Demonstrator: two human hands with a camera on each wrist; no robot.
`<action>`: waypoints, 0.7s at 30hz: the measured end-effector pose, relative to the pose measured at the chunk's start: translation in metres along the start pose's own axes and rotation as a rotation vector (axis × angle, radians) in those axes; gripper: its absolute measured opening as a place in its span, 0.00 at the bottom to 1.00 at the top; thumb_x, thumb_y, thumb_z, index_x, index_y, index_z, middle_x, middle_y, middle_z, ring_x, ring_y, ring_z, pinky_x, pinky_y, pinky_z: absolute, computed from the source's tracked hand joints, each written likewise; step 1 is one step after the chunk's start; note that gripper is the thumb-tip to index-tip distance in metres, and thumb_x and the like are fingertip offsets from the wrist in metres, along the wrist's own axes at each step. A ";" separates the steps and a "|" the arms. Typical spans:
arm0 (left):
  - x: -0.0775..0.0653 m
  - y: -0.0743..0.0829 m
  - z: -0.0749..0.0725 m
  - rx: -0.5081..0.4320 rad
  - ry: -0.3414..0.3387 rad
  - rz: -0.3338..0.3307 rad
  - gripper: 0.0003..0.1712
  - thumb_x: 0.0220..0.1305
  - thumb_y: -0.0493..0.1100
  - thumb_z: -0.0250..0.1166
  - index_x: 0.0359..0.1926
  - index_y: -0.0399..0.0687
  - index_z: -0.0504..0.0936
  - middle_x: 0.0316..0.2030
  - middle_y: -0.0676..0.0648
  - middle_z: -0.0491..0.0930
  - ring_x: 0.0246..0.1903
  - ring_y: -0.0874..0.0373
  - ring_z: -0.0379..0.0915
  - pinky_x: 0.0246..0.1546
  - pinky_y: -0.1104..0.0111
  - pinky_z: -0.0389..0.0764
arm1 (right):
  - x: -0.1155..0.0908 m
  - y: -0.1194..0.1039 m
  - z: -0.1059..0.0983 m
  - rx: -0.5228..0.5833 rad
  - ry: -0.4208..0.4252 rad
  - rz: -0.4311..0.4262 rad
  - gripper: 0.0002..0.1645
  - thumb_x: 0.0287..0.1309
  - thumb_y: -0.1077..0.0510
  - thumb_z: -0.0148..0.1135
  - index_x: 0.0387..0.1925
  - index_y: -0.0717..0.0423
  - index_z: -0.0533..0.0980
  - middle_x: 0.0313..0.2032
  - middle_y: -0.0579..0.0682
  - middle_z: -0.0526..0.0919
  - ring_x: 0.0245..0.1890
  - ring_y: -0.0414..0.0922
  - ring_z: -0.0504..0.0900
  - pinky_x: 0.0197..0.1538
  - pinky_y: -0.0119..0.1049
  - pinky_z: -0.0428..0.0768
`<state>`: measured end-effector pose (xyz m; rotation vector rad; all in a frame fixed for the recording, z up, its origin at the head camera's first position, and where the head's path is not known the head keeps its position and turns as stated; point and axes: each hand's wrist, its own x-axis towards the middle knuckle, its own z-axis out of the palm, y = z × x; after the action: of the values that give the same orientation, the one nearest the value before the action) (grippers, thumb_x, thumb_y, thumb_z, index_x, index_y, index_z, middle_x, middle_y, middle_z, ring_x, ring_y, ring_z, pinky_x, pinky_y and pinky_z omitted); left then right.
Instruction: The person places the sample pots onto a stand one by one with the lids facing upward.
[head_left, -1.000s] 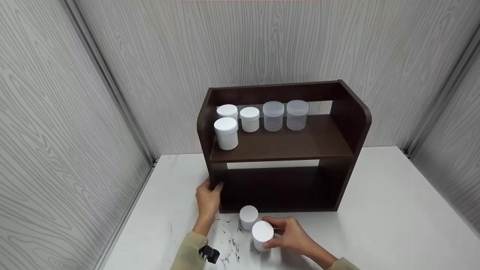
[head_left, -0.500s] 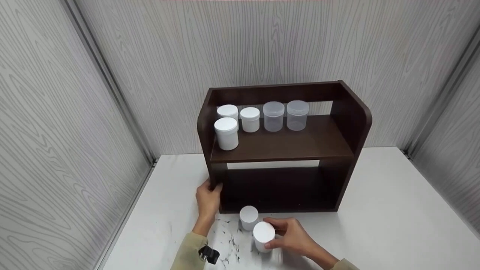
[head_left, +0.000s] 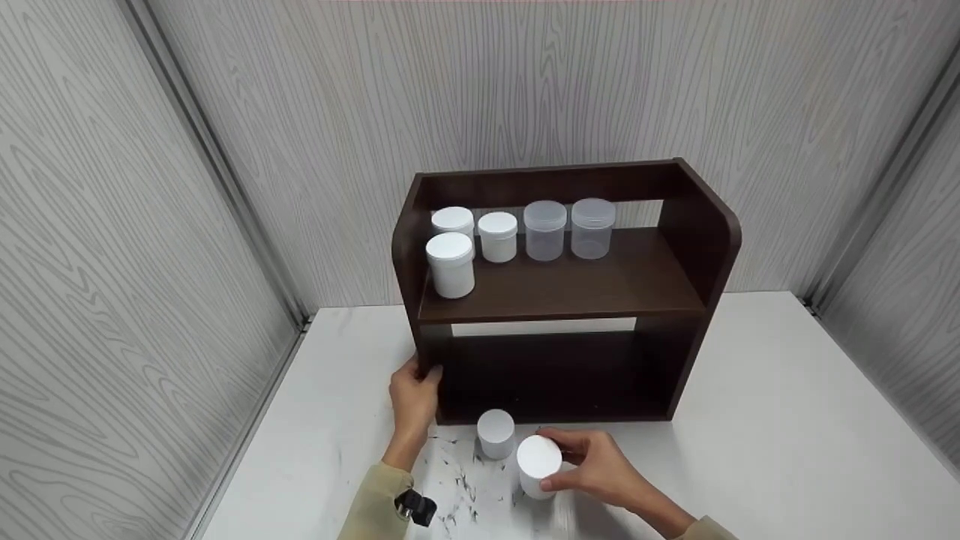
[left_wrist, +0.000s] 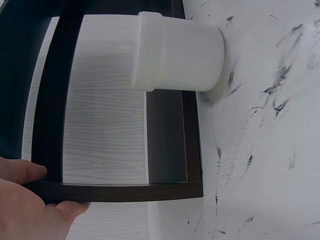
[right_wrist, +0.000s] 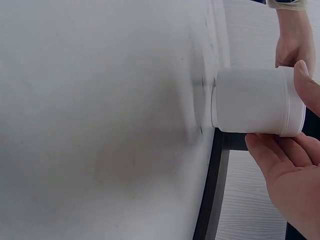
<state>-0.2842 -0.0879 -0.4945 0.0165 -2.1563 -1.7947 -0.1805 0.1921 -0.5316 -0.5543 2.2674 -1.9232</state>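
My right hand [head_left: 604,469] holds a white lidded jar [head_left: 538,466] at the table's front, thumb on one side and fingers on the other. The right wrist view shows this jar [right_wrist: 252,100] upright against the table's surface direction; whether its base touches the table I cannot tell. Just left and behind stands a second white jar [head_left: 496,435], close before the dark brown shelf [head_left: 585,292]. My left hand [head_left: 412,401] grips the shelf's left side panel, its thumb on the inner face. In the left wrist view the thumb and fingers [left_wrist: 71,209] straddle that panel.
On the shelf's upper board stand white lidded jars [head_left: 451,266] at the left and two clear jars [head_left: 592,231] toward the middle. Dark scuff marks lie on the white table [head_left: 750,420]. Wood-patterned panels [head_left: 480,90] enclose the back and sides.
My right hand has shifted slightly to the right with the held jar, opening a wider gap from the second jar. The left hand keeps its grip on the shelf.
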 end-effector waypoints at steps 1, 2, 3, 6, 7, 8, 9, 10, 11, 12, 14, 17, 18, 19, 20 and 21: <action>0.000 0.000 0.000 0.002 -0.001 0.000 0.19 0.71 0.32 0.64 0.60 0.26 0.81 0.52 0.32 0.85 0.52 0.41 0.82 0.55 0.50 0.81 | -0.001 -0.001 -0.001 0.003 0.000 -0.002 0.45 0.46 0.66 0.85 0.65 0.76 0.74 0.63 0.69 0.79 0.61 0.61 0.81 0.60 0.39 0.80; 0.000 0.000 -0.001 0.005 -0.002 0.002 0.19 0.71 0.32 0.64 0.59 0.27 0.81 0.51 0.33 0.85 0.52 0.41 0.83 0.55 0.50 0.81 | -0.001 -0.003 -0.003 0.007 0.001 -0.003 0.45 0.46 0.66 0.84 0.65 0.76 0.74 0.63 0.68 0.79 0.61 0.60 0.81 0.60 0.39 0.80; 0.000 0.000 -0.001 0.007 -0.003 0.003 0.19 0.72 0.33 0.64 0.59 0.27 0.82 0.51 0.33 0.85 0.51 0.42 0.83 0.54 0.50 0.81 | -0.002 -0.004 -0.004 0.009 0.001 -0.004 0.45 0.46 0.66 0.84 0.65 0.76 0.74 0.62 0.68 0.80 0.62 0.60 0.81 0.61 0.38 0.80; -0.001 0.000 -0.001 0.016 -0.001 0.014 0.18 0.71 0.33 0.64 0.58 0.27 0.82 0.50 0.33 0.85 0.51 0.41 0.83 0.54 0.50 0.81 | -0.003 -0.009 -0.008 0.008 0.003 -0.014 0.44 0.46 0.66 0.85 0.64 0.74 0.75 0.62 0.66 0.81 0.62 0.58 0.81 0.61 0.38 0.80; -0.001 0.000 -0.001 0.017 -0.002 0.016 0.18 0.71 0.33 0.64 0.58 0.27 0.82 0.50 0.33 0.85 0.51 0.41 0.83 0.55 0.49 0.81 | -0.003 -0.010 -0.010 0.008 0.003 -0.016 0.44 0.45 0.66 0.85 0.64 0.74 0.76 0.61 0.65 0.82 0.62 0.58 0.81 0.61 0.38 0.80; -0.001 0.000 -0.001 0.017 -0.002 0.016 0.17 0.71 0.33 0.64 0.58 0.27 0.82 0.50 0.33 0.85 0.51 0.41 0.83 0.55 0.49 0.81 | -0.004 -0.012 -0.011 0.003 0.004 -0.017 0.44 0.45 0.66 0.85 0.64 0.74 0.76 0.61 0.65 0.82 0.62 0.57 0.81 0.61 0.38 0.80; -0.001 0.000 -0.001 0.017 -0.003 0.017 0.17 0.71 0.32 0.64 0.58 0.27 0.82 0.50 0.33 0.85 0.51 0.41 0.83 0.55 0.49 0.81 | -0.005 -0.014 -0.012 -0.001 0.006 -0.018 0.44 0.46 0.65 0.85 0.64 0.74 0.76 0.61 0.65 0.82 0.62 0.57 0.81 0.61 0.38 0.80; -0.001 -0.001 -0.001 0.016 -0.004 0.018 0.18 0.71 0.32 0.63 0.58 0.27 0.82 0.50 0.33 0.85 0.51 0.41 0.83 0.55 0.49 0.81 | -0.005 -0.015 -0.014 -0.006 0.007 -0.021 0.44 0.46 0.65 0.85 0.64 0.74 0.76 0.61 0.65 0.82 0.62 0.58 0.81 0.61 0.38 0.80; 0.000 -0.001 -0.001 0.014 -0.004 0.015 0.18 0.71 0.32 0.63 0.58 0.27 0.82 0.50 0.33 0.85 0.51 0.41 0.83 0.55 0.49 0.81 | -0.006 -0.017 -0.015 -0.010 0.009 -0.020 0.44 0.46 0.65 0.85 0.64 0.75 0.75 0.61 0.65 0.82 0.62 0.58 0.81 0.61 0.38 0.80; 0.000 -0.001 -0.001 0.013 -0.003 0.014 0.17 0.71 0.32 0.63 0.58 0.27 0.82 0.50 0.33 0.86 0.51 0.41 0.83 0.55 0.49 0.81 | -0.006 -0.019 -0.016 -0.009 0.010 -0.019 0.45 0.45 0.66 0.85 0.65 0.75 0.75 0.61 0.66 0.81 0.62 0.59 0.81 0.60 0.38 0.80; 0.000 -0.001 -0.001 0.016 -0.002 0.015 0.17 0.71 0.32 0.63 0.57 0.26 0.82 0.50 0.33 0.86 0.51 0.41 0.83 0.55 0.49 0.81 | -0.007 -0.023 -0.018 -0.018 0.018 -0.013 0.46 0.45 0.66 0.85 0.65 0.77 0.74 0.62 0.68 0.80 0.62 0.60 0.80 0.59 0.38 0.81; 0.000 -0.001 -0.001 0.016 0.003 0.018 0.17 0.70 0.31 0.64 0.57 0.26 0.83 0.50 0.32 0.86 0.51 0.40 0.83 0.54 0.48 0.81 | -0.008 -0.030 -0.021 -0.018 0.024 -0.004 0.46 0.45 0.66 0.85 0.65 0.77 0.74 0.63 0.69 0.79 0.63 0.61 0.80 0.59 0.38 0.81; 0.000 -0.001 -0.001 0.016 0.005 0.020 0.17 0.70 0.31 0.64 0.57 0.26 0.83 0.50 0.32 0.86 0.51 0.40 0.83 0.55 0.48 0.81 | -0.009 -0.032 -0.022 -0.017 0.024 -0.002 0.46 0.45 0.66 0.85 0.65 0.76 0.74 0.63 0.69 0.79 0.63 0.61 0.80 0.59 0.39 0.81; 0.000 -0.001 -0.001 0.016 0.005 0.023 0.17 0.70 0.31 0.64 0.57 0.26 0.82 0.50 0.31 0.86 0.51 0.39 0.83 0.55 0.47 0.81 | -0.009 -0.034 -0.023 -0.014 0.025 0.001 0.46 0.45 0.66 0.85 0.65 0.76 0.74 0.63 0.69 0.79 0.62 0.61 0.80 0.59 0.39 0.81; 0.000 -0.001 -0.001 0.014 0.005 0.028 0.17 0.70 0.31 0.64 0.57 0.26 0.82 0.50 0.31 0.85 0.52 0.39 0.83 0.55 0.47 0.81 | -0.010 -0.037 -0.024 -0.010 0.024 0.004 0.46 0.45 0.66 0.85 0.65 0.75 0.74 0.63 0.68 0.79 0.62 0.60 0.81 0.59 0.39 0.82; -0.001 -0.001 -0.001 0.012 0.003 0.033 0.18 0.70 0.30 0.63 0.58 0.25 0.82 0.51 0.31 0.85 0.52 0.39 0.83 0.56 0.47 0.81 | -0.010 -0.039 -0.025 -0.004 0.023 0.003 0.45 0.45 0.66 0.85 0.65 0.75 0.75 0.63 0.68 0.79 0.61 0.60 0.81 0.58 0.39 0.82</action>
<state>-0.2837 -0.0889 -0.4959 -0.0128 -2.1528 -1.7624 -0.1715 0.2143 -0.4905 -0.5315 2.2855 -1.9334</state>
